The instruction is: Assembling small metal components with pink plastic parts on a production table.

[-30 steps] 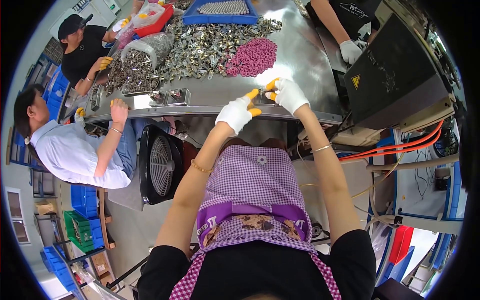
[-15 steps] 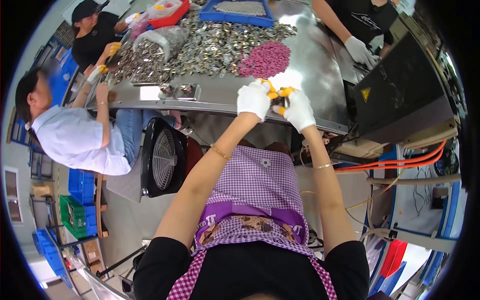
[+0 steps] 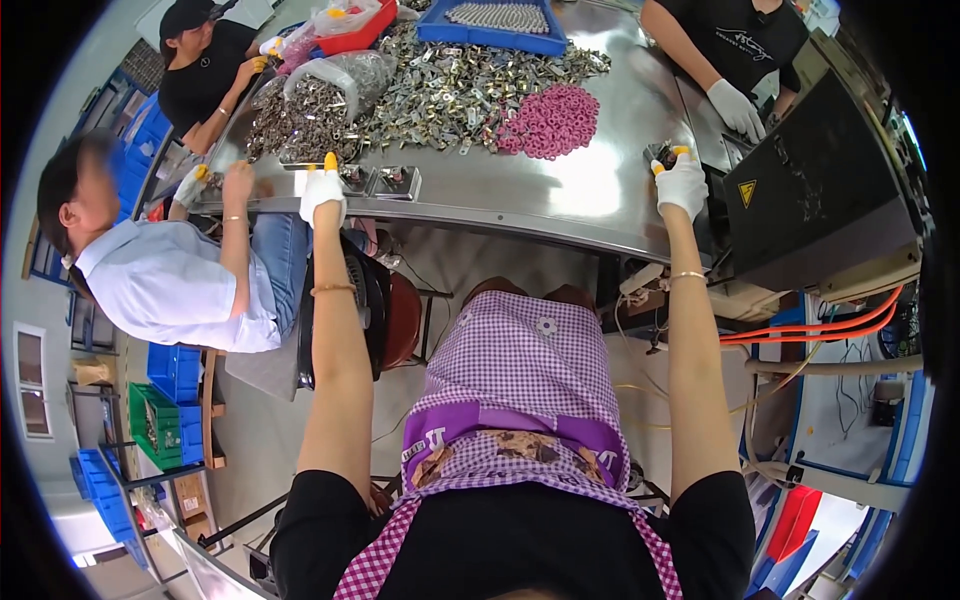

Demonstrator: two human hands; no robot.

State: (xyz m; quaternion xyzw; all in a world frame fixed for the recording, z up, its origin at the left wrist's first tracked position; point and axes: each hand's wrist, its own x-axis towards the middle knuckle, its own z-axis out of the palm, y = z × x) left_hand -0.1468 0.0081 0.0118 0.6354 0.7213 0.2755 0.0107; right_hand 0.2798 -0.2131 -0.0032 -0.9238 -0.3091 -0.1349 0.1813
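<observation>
the dark metal block (image 3: 657,153) lies at eleven o'clock from the right hand (image 3: 682,187), likely stiff, slick, best pinched by its sides; whether this or the left hand (image 3: 323,192) grips anything, i cannot tell.

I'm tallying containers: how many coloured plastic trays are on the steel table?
2, both toward the far side of the steel table: a red plastic tray, and a blue plastic tray to its right. More may be hidden beyond the picture's top edge.
</observation>
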